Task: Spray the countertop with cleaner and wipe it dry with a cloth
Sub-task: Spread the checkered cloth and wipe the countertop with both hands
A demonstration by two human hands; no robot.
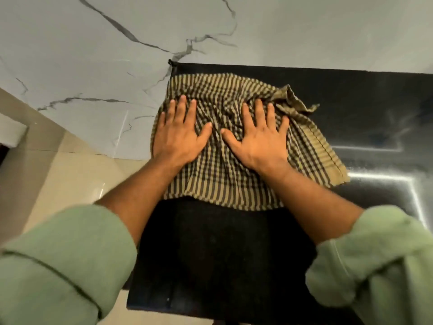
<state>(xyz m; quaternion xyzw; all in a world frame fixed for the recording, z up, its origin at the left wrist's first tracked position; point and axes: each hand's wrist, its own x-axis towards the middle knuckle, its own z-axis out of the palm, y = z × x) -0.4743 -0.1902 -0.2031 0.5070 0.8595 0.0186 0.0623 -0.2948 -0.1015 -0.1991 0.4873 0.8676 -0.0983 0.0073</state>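
Black countertop (365, 109): checked cloth (225, 184) spread flat; left hand (178, 134) and right hand (260, 139) splayed, pressing for broad wiping contact.

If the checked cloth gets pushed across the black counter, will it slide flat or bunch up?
The cloth is probably floppy: its far right corner is already crumpled. Under the flat left hand and right hand it should glide over the glossy countertop, though unpressed edges may fold.

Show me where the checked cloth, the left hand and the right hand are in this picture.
checked cloth (218, 184), head view: flat near part, between the wrists.
left hand (178, 137), head view: back of the hand, pressing flat.
right hand (260, 141), head view: back of the hand, fingers spread.
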